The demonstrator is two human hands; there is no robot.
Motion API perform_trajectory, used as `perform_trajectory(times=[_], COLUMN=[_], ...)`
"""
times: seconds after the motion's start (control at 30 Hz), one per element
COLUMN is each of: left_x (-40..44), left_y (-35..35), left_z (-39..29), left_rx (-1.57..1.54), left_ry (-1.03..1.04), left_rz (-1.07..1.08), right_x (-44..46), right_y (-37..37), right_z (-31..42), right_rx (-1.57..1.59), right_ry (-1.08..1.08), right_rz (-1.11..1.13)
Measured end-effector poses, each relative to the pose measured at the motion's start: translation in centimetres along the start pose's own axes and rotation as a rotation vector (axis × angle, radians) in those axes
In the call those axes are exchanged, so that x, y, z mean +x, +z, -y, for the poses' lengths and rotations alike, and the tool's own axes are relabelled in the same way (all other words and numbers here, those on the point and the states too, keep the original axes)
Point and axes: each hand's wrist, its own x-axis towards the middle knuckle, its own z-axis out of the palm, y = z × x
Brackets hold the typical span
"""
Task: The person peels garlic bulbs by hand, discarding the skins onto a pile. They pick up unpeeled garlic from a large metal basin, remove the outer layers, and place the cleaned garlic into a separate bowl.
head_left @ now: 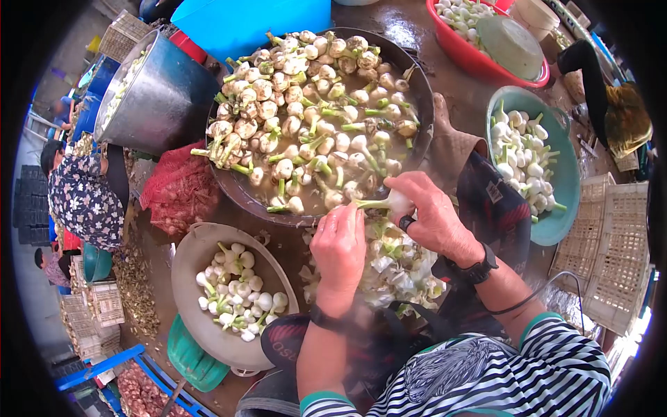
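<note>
My right hand [436,219] is closed round a white garlic bulb [397,203], whose pale green stem points left. At the stem's end my left hand [338,250] is pinched, its fingertips on the stem. Both hands are over the near rim of a wide dark tub [425,104], where many muddy garlic bulbs [292,104] with cut stems lie in brown water. Beneath my hands is a heap of peeled skins [396,260]. Whether my left fingers also hold a strip of skin is too small to tell.
Cleaned bulbs lie in a grey basin [187,278] at left and a green basin [566,208] at right. A red basin [445,42], a metal pot [167,90], a red mesh sack [182,187] and wicker baskets [611,243] stand around. Another person [87,191] is at far left.
</note>
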Motion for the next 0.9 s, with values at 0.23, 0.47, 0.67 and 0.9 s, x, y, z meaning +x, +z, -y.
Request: perform_trajectory(times=[0.23, 0.47, 0.67, 0.9], left_x=[-0.2, 0.5, 0.0, 0.1], left_y=[-0.1, -0.3, 0.3, -0.1], left_z=[0.2, 2.6, 1.6, 0.4], left_rx=[0.124, -0.046, -0.259, -0.329], left_ry=[0.046, -0.300, -0.308, -0.075], left_rz=[0.073, -0.096, 0.115, 0.179], right_x=[-0.2, -1.0, -1.2, -0.2], right_y=[-0.5, -2.0, -2.2, -2.1], right_z=[0.6, 1.0, -0.2, -1.2], right_rx=[-0.016, -0.017, -0.022, -0.158], right_ry=[-0.063, -0.003, -0.133, -0.239], right_rz=[0.019, 0.056, -0.038, 0.000])
